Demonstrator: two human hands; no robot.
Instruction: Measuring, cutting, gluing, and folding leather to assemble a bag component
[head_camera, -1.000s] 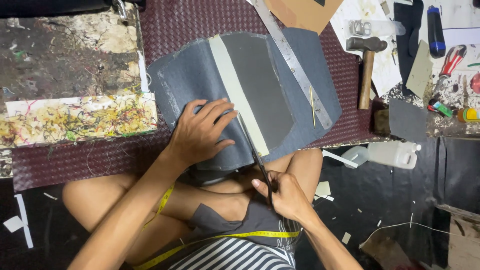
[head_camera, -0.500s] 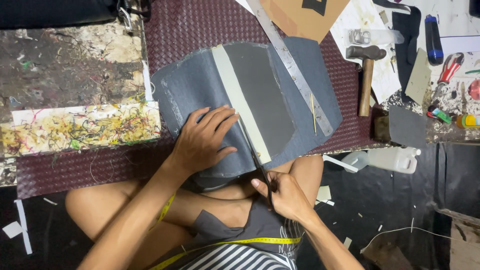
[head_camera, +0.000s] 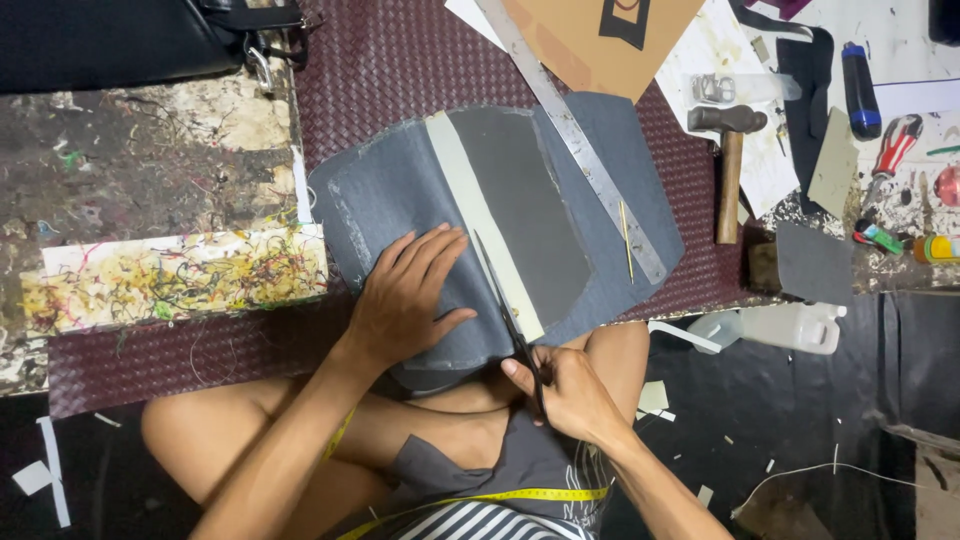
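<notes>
**Cutting grey sheet material with scissors**

Your left hand (head_camera: 405, 300) lies flat, fingers spread, pinning the grey sheet (head_camera: 400, 200) near the worktop's front edge, where it overhangs your lap. Your right hand (head_camera: 570, 395) has its grip closed around the handles of black scissors (head_camera: 505, 310), blades partly open and pointing away from you beside the cream strip (head_camera: 480, 220). A steel ruler (head_camera: 575, 140) lies across the sheet's far side. Keep the flat hand close to the cut line, fingers clear of the blades.
</notes>
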